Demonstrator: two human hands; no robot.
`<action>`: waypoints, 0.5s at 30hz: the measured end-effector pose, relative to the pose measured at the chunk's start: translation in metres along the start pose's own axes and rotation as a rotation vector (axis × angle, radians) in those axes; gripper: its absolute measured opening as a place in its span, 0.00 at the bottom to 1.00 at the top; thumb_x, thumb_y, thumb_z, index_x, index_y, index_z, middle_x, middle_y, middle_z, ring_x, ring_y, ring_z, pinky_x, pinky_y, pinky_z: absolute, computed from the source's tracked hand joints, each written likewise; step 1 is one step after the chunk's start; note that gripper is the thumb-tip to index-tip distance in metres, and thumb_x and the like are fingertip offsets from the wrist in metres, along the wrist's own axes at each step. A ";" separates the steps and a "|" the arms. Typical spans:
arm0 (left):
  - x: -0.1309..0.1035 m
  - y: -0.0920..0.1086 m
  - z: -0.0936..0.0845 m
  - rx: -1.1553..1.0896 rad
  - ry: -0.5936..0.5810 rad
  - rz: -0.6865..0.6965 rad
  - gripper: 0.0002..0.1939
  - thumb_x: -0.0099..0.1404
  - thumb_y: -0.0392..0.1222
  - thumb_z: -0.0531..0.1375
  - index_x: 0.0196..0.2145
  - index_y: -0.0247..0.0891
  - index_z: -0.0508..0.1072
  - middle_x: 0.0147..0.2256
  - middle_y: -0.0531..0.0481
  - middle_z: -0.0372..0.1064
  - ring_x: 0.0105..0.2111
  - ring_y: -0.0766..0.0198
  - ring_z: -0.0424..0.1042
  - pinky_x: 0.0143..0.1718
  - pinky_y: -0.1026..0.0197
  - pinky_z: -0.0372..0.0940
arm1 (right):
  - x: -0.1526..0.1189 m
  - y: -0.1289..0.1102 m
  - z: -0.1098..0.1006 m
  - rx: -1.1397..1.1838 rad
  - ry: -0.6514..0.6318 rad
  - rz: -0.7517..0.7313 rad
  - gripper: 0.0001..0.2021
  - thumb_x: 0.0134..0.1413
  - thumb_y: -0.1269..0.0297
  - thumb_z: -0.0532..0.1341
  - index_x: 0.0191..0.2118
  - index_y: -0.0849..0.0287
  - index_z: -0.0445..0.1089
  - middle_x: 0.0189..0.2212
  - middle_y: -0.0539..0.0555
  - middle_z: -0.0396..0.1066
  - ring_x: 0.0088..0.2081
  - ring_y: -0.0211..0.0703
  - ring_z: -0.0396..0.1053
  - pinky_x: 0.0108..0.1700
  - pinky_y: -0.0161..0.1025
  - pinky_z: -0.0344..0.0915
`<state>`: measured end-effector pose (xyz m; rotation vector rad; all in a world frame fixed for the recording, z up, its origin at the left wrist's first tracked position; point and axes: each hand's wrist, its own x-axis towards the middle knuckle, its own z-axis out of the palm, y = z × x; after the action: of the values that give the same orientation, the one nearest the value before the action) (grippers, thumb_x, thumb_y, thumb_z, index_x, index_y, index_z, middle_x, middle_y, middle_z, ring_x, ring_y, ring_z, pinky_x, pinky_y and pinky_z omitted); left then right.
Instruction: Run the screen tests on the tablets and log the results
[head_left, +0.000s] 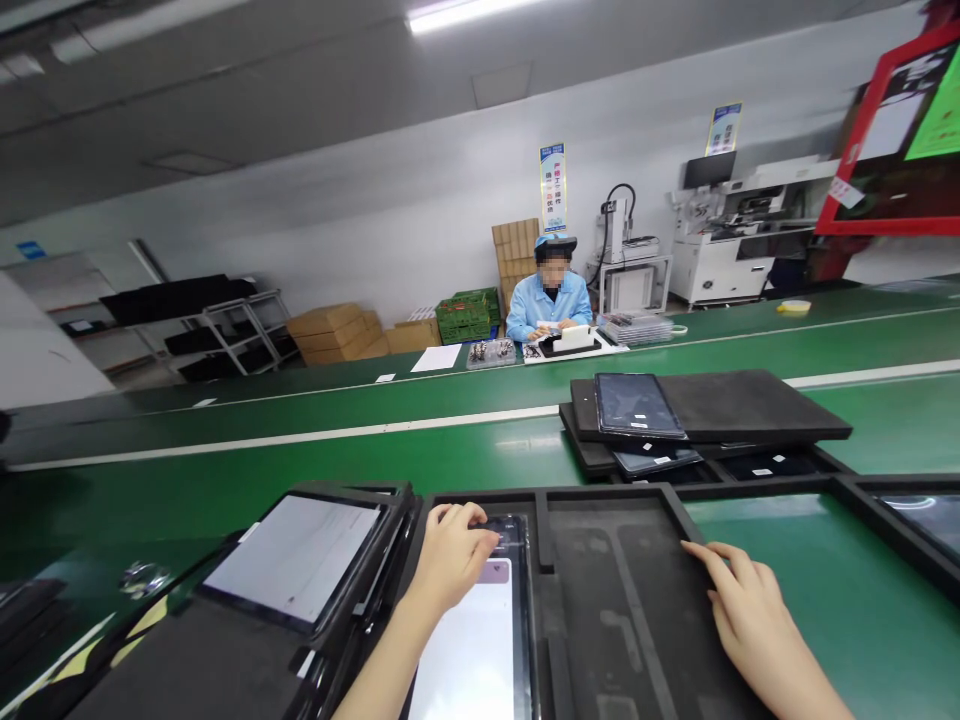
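Note:
A tablet (480, 630) with a lit, mostly white screen lies in the left compartment of a black foam tray (600, 570). My left hand (452, 555) is over the tablet's upper end, fingers bent and apart, thumb near the screen; whether it touches the glass I cannot tell. The tray's right compartment holds no tablet. On the tray's right rim rest the fingertips of my right hand (754, 610), the index finger stretched out and nothing held.
Left of the tray, another lit tablet (296, 555) tops a stack of black trays. Ahead on the right, a dark-screened tablet (637, 405) lies on stacked foam (757, 405). Across the green bench (300, 445), a person in blue (551, 300) works at a white-and-black object.

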<state>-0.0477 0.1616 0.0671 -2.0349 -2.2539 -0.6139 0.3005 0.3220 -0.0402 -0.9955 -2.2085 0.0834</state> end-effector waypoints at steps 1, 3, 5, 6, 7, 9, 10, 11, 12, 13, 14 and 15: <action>0.002 0.000 0.000 0.003 -0.008 -0.018 0.23 0.74 0.49 0.47 0.35 0.46 0.82 0.44 0.47 0.73 0.46 0.55 0.70 0.59 0.41 0.56 | 0.001 -0.001 -0.001 -0.005 0.006 -0.005 0.21 0.63 0.74 0.43 0.56 0.55 0.62 0.50 0.60 0.65 0.45 0.56 0.66 0.47 0.53 0.69; 0.009 -0.001 -0.001 0.004 -0.026 -0.059 0.23 0.74 0.48 0.46 0.36 0.46 0.81 0.48 0.48 0.73 0.50 0.55 0.69 0.63 0.40 0.52 | 0.001 -0.004 -0.002 -0.015 0.020 -0.019 0.21 0.63 0.75 0.43 0.56 0.56 0.62 0.49 0.61 0.66 0.45 0.56 0.66 0.46 0.53 0.69; 0.019 0.000 -0.003 -0.002 -0.058 -0.107 0.26 0.75 0.45 0.41 0.40 0.44 0.80 0.48 0.47 0.73 0.50 0.56 0.71 0.60 0.46 0.59 | 0.002 -0.003 -0.003 -0.022 0.022 -0.026 0.22 0.62 0.76 0.43 0.56 0.57 0.63 0.49 0.61 0.66 0.45 0.56 0.66 0.45 0.52 0.70; 0.024 0.000 -0.003 -0.004 -0.087 -0.128 0.27 0.75 0.45 0.40 0.41 0.42 0.80 0.46 0.46 0.74 0.48 0.56 0.72 0.56 0.49 0.63 | 0.002 0.000 -0.002 -0.025 0.017 -0.026 0.22 0.61 0.76 0.44 0.56 0.57 0.63 0.49 0.61 0.66 0.45 0.56 0.66 0.45 0.52 0.70; 0.029 0.000 -0.003 -0.003 -0.124 -0.144 0.27 0.75 0.45 0.40 0.41 0.41 0.79 0.44 0.45 0.75 0.46 0.56 0.74 0.51 0.52 0.66 | 0.002 0.003 -0.001 -0.028 0.007 -0.033 0.23 0.60 0.77 0.45 0.56 0.57 0.64 0.49 0.61 0.66 0.46 0.56 0.66 0.45 0.51 0.71; 0.037 0.000 -0.004 0.009 -0.204 -0.159 0.24 0.73 0.45 0.43 0.38 0.39 0.79 0.41 0.44 0.75 0.43 0.55 0.75 0.48 0.54 0.68 | 0.001 0.010 0.002 -0.037 -0.021 -0.053 0.24 0.59 0.77 0.46 0.57 0.56 0.65 0.50 0.60 0.66 0.46 0.55 0.67 0.45 0.49 0.71; 0.041 0.000 -0.004 0.017 -0.240 -0.160 0.22 0.72 0.45 0.45 0.37 0.39 0.78 0.41 0.44 0.76 0.43 0.54 0.75 0.50 0.53 0.66 | 0.000 0.013 0.003 -0.043 -0.036 -0.062 0.25 0.58 0.77 0.47 0.58 0.55 0.65 0.50 0.60 0.66 0.46 0.55 0.67 0.44 0.48 0.72; 0.044 0.000 -0.006 0.026 -0.270 -0.162 0.21 0.72 0.45 0.46 0.35 0.39 0.78 0.41 0.44 0.76 0.44 0.53 0.75 0.54 0.52 0.64 | 0.000 0.015 0.004 -0.047 -0.049 -0.072 0.25 0.58 0.77 0.48 0.58 0.54 0.65 0.51 0.59 0.66 0.46 0.54 0.67 0.44 0.47 0.72; 0.047 -0.001 -0.007 0.033 -0.294 -0.167 0.20 0.71 0.44 0.47 0.34 0.40 0.77 0.42 0.43 0.77 0.45 0.53 0.75 0.57 0.51 0.62 | 0.000 0.016 0.004 -0.051 -0.056 -0.076 0.25 0.58 0.77 0.48 0.59 0.54 0.65 0.51 0.59 0.66 0.46 0.54 0.67 0.44 0.47 0.73; 0.051 -0.002 -0.010 0.039 -0.318 -0.177 0.19 0.70 0.44 0.47 0.32 0.40 0.76 0.42 0.43 0.77 0.45 0.52 0.75 0.58 0.50 0.60 | 0.000 0.014 0.004 -0.053 -0.053 -0.070 0.25 0.58 0.77 0.48 0.59 0.54 0.65 0.51 0.60 0.66 0.47 0.54 0.67 0.45 0.48 0.73; 0.055 -0.003 -0.012 0.041 -0.343 -0.190 0.19 0.69 0.44 0.47 0.30 0.40 0.75 0.40 0.43 0.78 0.44 0.52 0.75 0.58 0.50 0.60 | 0.001 0.011 0.003 -0.054 -0.041 -0.059 0.26 0.59 0.78 0.48 0.59 0.54 0.65 0.51 0.60 0.66 0.46 0.54 0.67 0.45 0.49 0.73; 0.060 -0.005 -0.015 0.039 -0.373 -0.205 0.18 0.68 0.45 0.48 0.29 0.40 0.74 0.39 0.43 0.78 0.42 0.52 0.75 0.55 0.51 0.62 | 0.002 0.007 0.001 -0.052 -0.025 -0.052 0.26 0.59 0.78 0.47 0.60 0.54 0.65 0.50 0.60 0.66 0.46 0.55 0.66 0.46 0.49 0.73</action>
<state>-0.0638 0.2131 0.0972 -2.0580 -2.6776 -0.2053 0.3036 0.3285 -0.0418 -0.9698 -2.2680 0.0147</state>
